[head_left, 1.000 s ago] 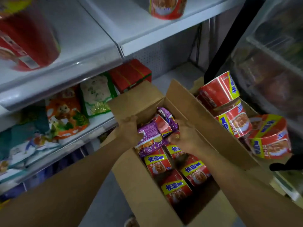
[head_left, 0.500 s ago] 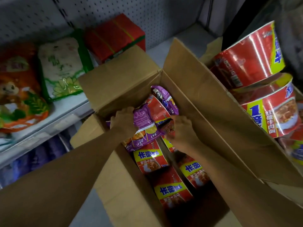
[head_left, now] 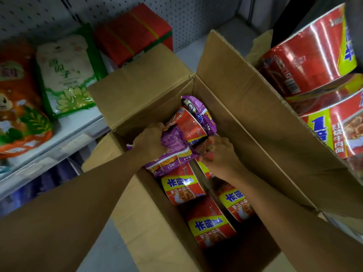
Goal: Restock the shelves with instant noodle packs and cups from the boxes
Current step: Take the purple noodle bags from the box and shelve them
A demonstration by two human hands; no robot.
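Purple noodle packs (head_left: 172, 154), red cups (head_left: 181, 190) inside open box (head_left: 245, 118).

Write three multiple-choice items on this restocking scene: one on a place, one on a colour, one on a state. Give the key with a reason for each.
1. Where are both hands?
A. on the shelf
B. inside the open cardboard box
C. on the floor

2. What colour is the pack under the left hand?
A. purple
B. green
C. blue

3. How are the box flaps?
A. taped shut
B. folded open
C. cut off

Key:
1 B: the left hand and right hand reach into the cardboard box.
2 A: the purple pack is gripped there.
3 B: the flaps stand open, showing red noodle cups inside.
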